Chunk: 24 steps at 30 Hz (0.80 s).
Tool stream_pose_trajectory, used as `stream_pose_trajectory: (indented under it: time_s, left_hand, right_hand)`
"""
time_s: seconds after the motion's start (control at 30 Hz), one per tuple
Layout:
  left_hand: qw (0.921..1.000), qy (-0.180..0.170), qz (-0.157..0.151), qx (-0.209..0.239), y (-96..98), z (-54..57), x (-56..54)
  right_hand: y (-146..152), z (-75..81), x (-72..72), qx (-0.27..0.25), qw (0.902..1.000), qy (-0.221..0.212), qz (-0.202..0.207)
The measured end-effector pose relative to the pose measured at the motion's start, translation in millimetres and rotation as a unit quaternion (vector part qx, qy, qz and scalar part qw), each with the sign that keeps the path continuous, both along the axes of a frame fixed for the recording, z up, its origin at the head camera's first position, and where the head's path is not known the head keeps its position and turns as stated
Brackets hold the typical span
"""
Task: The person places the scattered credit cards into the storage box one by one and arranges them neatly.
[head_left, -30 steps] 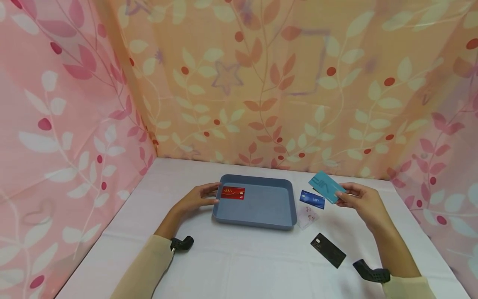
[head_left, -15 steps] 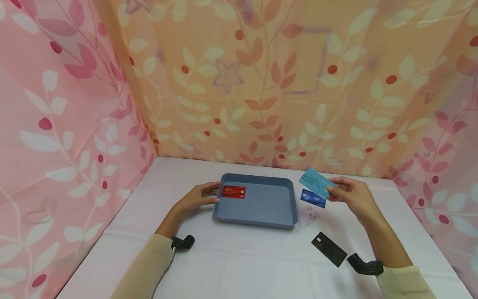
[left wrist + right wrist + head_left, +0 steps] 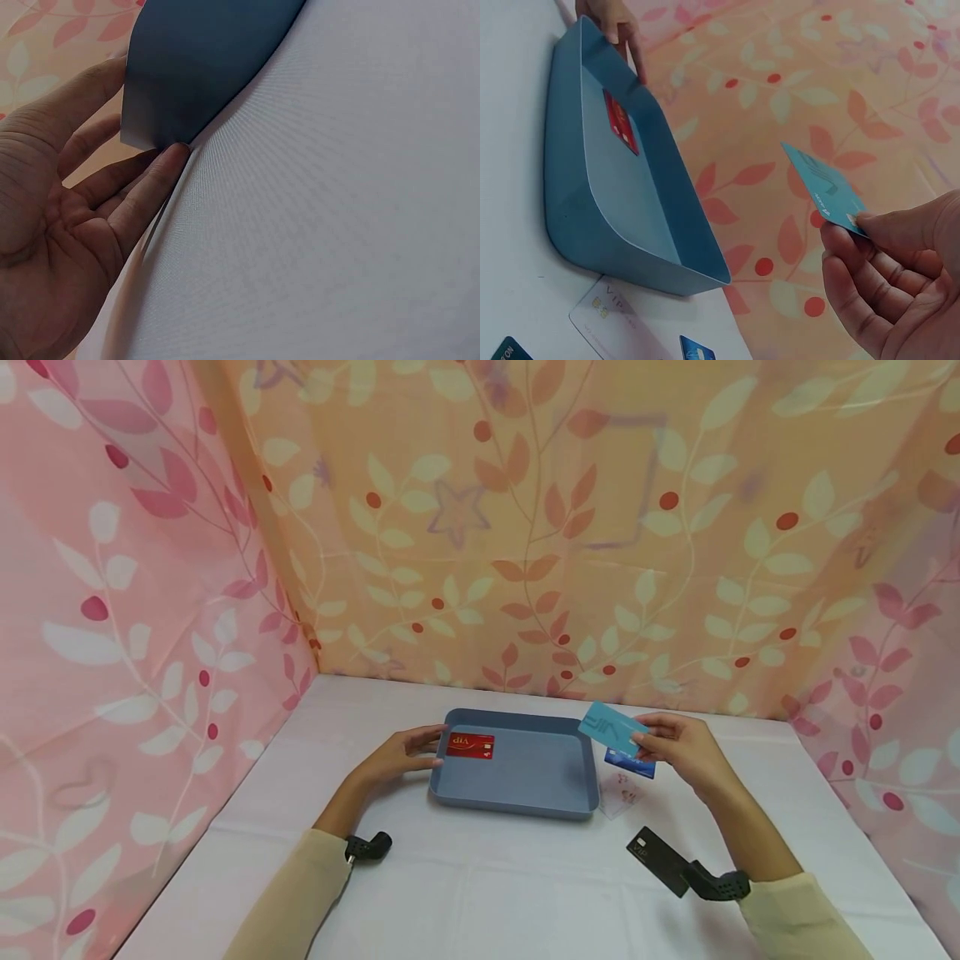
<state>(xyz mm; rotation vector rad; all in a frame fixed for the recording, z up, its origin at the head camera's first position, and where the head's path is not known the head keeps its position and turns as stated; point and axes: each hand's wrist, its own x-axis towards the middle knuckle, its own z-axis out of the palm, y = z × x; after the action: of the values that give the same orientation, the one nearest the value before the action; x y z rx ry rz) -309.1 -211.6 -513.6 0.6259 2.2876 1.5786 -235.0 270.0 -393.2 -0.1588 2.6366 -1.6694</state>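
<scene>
My right hand [image 3: 686,750] pinches a light blue VIP card [image 3: 611,727] by its right end, thumb on top. The card is up off the table, overlapping the right rim of a blue-grey tray [image 3: 517,785] in the head view. Inside the tray, at its left side, lies a red VIP card [image 3: 471,746]. My left hand [image 3: 397,756] touches the tray's left wall with extended fingers; in the left wrist view a fingertip [image 3: 177,153] meets the wall's lower edge.
Right of the tray lie a dark blue card [image 3: 632,764], partly covered by the held card, and a pale see-through card [image 3: 618,795]. Nearer the front, a black VIP card [image 3: 654,856] is overlapped by the right wrist camera [image 3: 716,883]. A patterned cloth [image 3: 525,527] encloses the white table.
My right hand has carried the light blue card leftward, from over the table's right side to the tray's right rim. My left hand stays at the tray's left wall.
</scene>
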Motion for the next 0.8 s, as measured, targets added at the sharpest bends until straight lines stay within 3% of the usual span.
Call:
stream_pose_trajectory:
  time_s: [0.53, 0.8]
  left_hand:
    - [1.0, -0.001, -0.003, 0.007, -0.6, -2.6, 0.1]
    - [0.9997, -0.018, 0.002, 0.018, -0.8, -0.9, -1.0]
  right_hand:
    - [-23.3, -6.0, -19.4, -0.007, 0.9996, -0.02, 0.019]
    - [-35.1, -10.6, -31.2, -0.018, 0.9987, -0.027, 0.039]
